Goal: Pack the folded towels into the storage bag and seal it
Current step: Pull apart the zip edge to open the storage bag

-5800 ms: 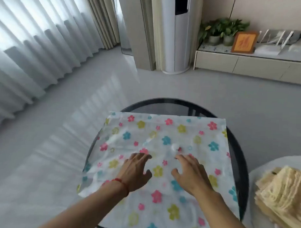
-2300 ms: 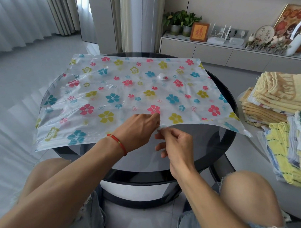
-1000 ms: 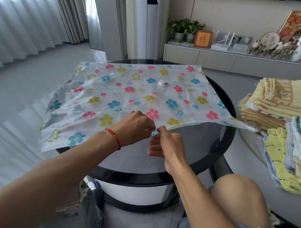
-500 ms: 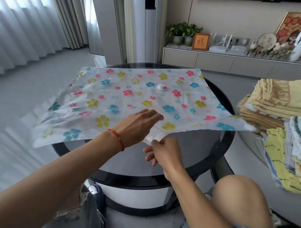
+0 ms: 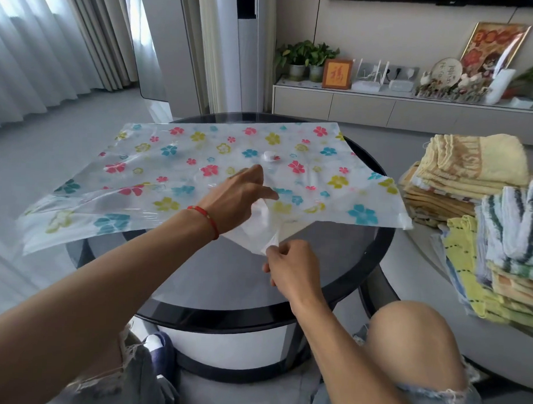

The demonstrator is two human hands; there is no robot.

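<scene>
A clear storage bag printed with coloured flowers lies flat on a round dark glass table, a white valve at its middle. Its near edge is parted at the mouth. My left hand, a red string on the wrist, reaches into the mouth with fingers spread and lifts the top layer. My right hand pinches the lower layer at the near edge and pulls it toward me. Folded towels in yellow and tan are stacked at the right, with a second pile of yellow, blue and striped towels nearer.
The towel piles rest on a pale round table to the right. My knees are under the glass table's near rim. Behind stand a low cabinet with plants and frames, a tall white air conditioner and curtains at left.
The bag's mouth has come open: my left hand has slid forward between the layers, while my right hand has drawn the lower layer down and toward me.
</scene>
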